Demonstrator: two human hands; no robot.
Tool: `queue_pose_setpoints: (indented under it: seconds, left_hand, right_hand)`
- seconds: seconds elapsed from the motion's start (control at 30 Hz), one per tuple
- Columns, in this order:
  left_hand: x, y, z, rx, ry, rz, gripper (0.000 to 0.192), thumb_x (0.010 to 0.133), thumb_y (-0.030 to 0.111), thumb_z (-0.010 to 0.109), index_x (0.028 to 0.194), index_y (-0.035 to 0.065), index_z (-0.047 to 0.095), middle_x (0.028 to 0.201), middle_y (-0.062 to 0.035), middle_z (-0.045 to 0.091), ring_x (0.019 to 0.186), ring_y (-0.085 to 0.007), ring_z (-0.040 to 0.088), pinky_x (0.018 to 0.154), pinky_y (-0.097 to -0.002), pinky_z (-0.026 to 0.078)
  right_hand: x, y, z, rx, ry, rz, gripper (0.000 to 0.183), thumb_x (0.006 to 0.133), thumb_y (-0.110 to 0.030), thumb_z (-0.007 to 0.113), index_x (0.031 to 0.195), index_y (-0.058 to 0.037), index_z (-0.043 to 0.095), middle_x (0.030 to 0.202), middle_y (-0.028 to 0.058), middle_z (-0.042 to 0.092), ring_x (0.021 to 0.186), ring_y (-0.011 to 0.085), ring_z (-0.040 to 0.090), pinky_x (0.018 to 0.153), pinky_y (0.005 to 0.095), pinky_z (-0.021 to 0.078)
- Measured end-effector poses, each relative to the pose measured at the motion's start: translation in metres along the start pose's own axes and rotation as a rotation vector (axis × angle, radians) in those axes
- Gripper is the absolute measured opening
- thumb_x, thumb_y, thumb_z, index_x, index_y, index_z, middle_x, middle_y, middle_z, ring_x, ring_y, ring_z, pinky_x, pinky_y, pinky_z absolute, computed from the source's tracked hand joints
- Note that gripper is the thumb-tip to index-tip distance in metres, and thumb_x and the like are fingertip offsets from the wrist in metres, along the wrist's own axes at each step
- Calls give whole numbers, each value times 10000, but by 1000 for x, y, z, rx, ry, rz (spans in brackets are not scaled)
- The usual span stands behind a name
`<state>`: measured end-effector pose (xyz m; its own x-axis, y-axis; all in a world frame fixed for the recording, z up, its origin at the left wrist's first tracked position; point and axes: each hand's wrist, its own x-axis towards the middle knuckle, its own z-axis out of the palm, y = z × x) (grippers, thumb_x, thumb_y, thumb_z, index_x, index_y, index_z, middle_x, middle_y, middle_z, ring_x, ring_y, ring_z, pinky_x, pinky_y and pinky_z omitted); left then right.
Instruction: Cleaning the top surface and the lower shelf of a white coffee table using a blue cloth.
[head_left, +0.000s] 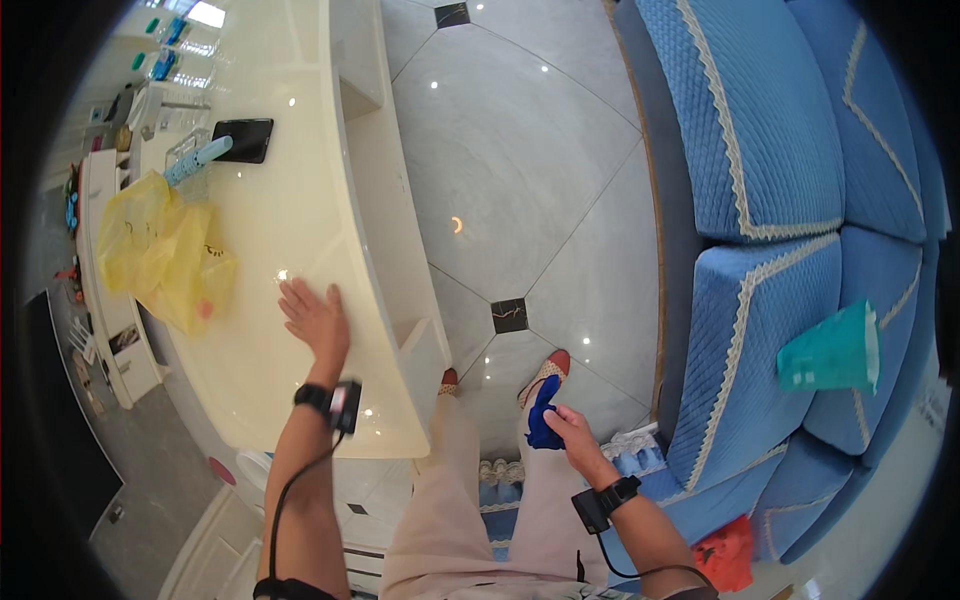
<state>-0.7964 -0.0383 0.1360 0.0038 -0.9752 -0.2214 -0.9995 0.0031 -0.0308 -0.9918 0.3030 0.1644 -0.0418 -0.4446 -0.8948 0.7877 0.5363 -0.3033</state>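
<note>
My left hand (316, 319) lies palm down with spread fingers on the glossy cream tabletop (292, 225), holding nothing. A crumpled yellow plastic bag (169, 255) rests on the tabletop beyond its fingertips. My right hand (574, 431) grips a bunched dark blue cloth (545, 420) between thumb and fingers, above my right leg and slipper. One end of the cloth sticks out past the hand. Each wrist wears a black band with a small cabled box.
A black phone (259, 140) and a light blue patterned cylinder (196, 161) are farther along the table. Blue quilted sofa cushions (765, 127) line the right, with a teal bin (825, 349) and a red bag (726, 553) on them. An open shelf (382, 187) runs under the tabletop.
</note>
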Motion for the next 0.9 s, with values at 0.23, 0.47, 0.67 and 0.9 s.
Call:
queue_pose_setpoints:
  seconds: [0.23,0.47,0.67,0.9]
  left_hand:
    - [-10,3,27,-12,178,4,666,867,456,355,1357,50,159,1431,-147,81,1309,-353,63,1008,-549,84]
    - [-16,10,17,-43,206,53,691,842,428,384,1357,35,142,1424,-184,68,1294,-402,62,990,-576,77]
    - [-20,11,13,-35,43,-60,727,792,380,490,1346,39,165,1423,-188,62,1296,-405,44,996,-582,49]
    - [-22,10,-11,-158,-68,-150,785,716,383,605,1316,33,242,1411,-188,109,1294,-404,58,1000,-587,59]
  right_hand:
    - [47,-84,21,-786,63,-526,221,778,-218,611,854,-10,600,926,79,578,875,188,534,762,270,409]
    - [72,-186,167,-964,-340,-881,171,710,-138,649,771,-7,557,1019,122,568,1060,331,477,934,396,298]
    - [86,-246,249,-228,-724,8,312,840,-160,520,1097,17,510,983,97,550,890,84,483,779,201,381]
    - [159,-258,303,-1228,-470,-1001,516,784,-178,591,1235,-12,404,1234,227,409,1089,308,456,892,333,378]
